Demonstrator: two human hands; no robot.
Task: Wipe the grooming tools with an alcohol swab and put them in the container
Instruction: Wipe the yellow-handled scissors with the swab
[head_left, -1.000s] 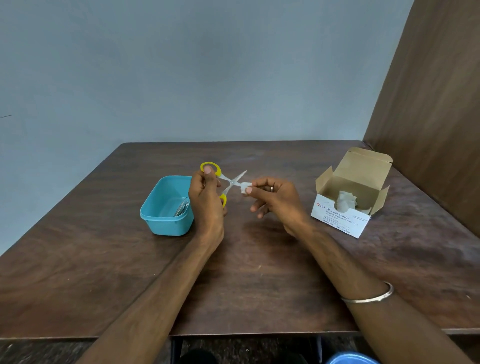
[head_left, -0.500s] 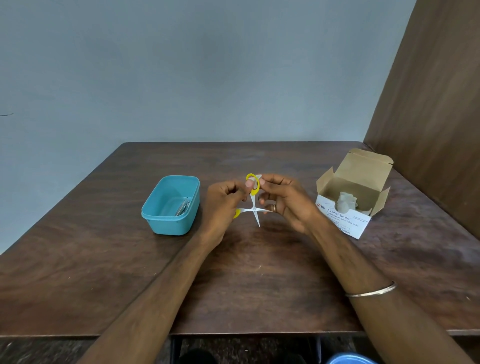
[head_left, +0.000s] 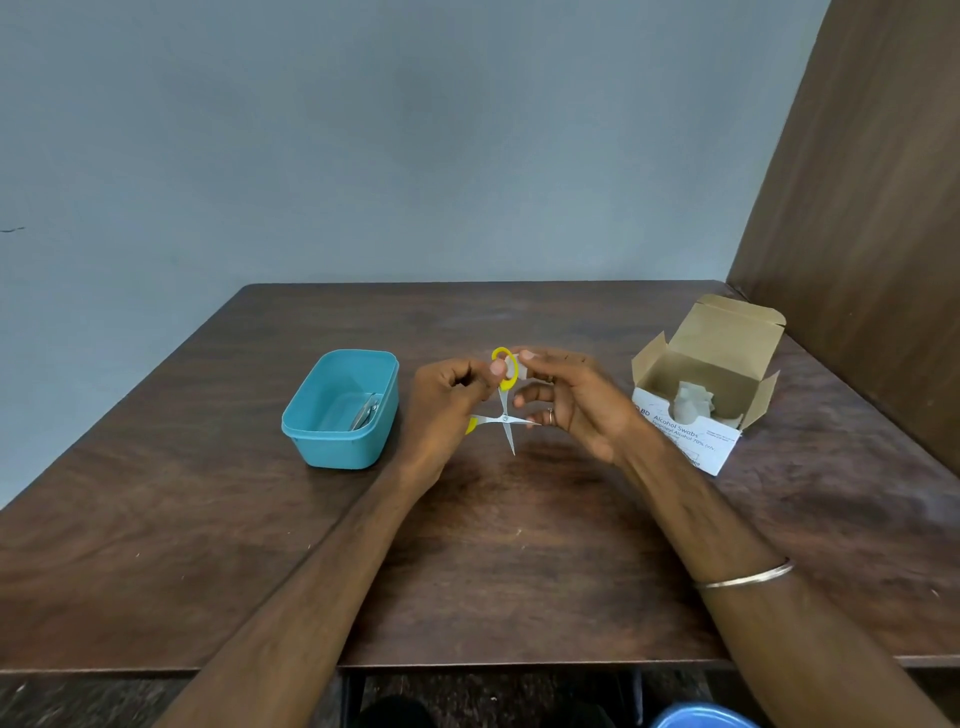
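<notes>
spanning most of the view, our dark brown wooden table (head_left: 519, 561) carries everything; on its right side sits an open white cardboard box of alcohol swabs (head_left: 696, 415), and on its left an open teal plastic container (head_left: 340, 410) with a metal grooming tool (head_left: 365, 411) lying inside. between them, above the table, our left hand (head_left: 447, 400) pinches the small yellow-handled scissors (head_left: 505, 410), blades spread into a cross, while our right hand (head_left: 571, 397) closes thumb and finger on a small white swab (head_left: 522, 370) touching the upper yellow loop.
</notes>
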